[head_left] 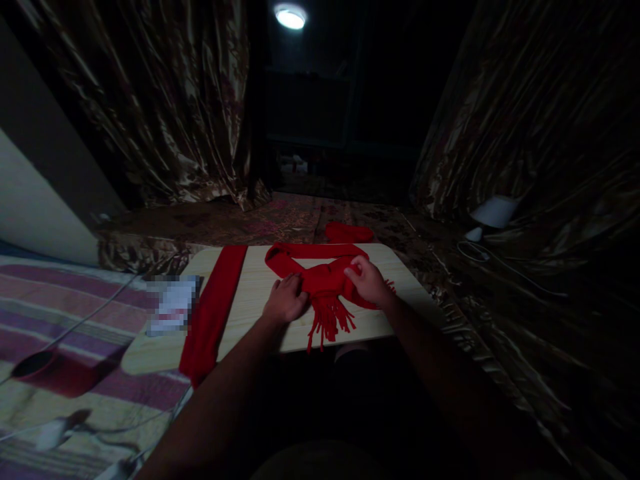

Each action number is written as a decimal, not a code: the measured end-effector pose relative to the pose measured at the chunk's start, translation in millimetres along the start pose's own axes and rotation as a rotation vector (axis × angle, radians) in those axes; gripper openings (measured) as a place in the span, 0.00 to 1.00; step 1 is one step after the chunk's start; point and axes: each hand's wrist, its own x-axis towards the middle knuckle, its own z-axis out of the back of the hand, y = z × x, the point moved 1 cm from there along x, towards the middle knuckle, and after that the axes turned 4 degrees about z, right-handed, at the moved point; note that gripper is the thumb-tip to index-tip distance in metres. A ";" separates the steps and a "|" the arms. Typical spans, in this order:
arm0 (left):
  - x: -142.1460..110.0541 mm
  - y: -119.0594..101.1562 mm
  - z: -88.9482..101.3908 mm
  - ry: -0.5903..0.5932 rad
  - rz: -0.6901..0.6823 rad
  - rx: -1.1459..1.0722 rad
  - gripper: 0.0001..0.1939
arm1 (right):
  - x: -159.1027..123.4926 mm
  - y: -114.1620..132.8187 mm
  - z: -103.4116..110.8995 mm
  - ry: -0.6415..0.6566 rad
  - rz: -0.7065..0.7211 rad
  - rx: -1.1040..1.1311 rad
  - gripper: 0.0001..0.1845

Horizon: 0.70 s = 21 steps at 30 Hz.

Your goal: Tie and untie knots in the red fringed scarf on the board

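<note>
A red fringed scarf [320,263] lies looped on a low light-wood table [253,293], its tassels hanging toward the near edge. My left hand [285,300] is closed on the scarf's cloth just left of the tassels. My right hand [367,280] pinches the scarf's folded part on the right side. A second red scarf [213,303] lies straight along the table's left part and droops over the near edge.
A blurred white item [173,305] sits at the table's left end. A striped blanket [65,313] with cables and a dark red cup [47,370] lies at left. Patterned curtains hang on both sides. A white lamp [493,213] and cord rest at right.
</note>
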 end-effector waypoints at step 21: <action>-0.3 6.2 -6.0 -0.105 -0.104 -0.055 0.33 | 61.2 -10.4 -48.6 0.419 -0.436 -0.001 0.13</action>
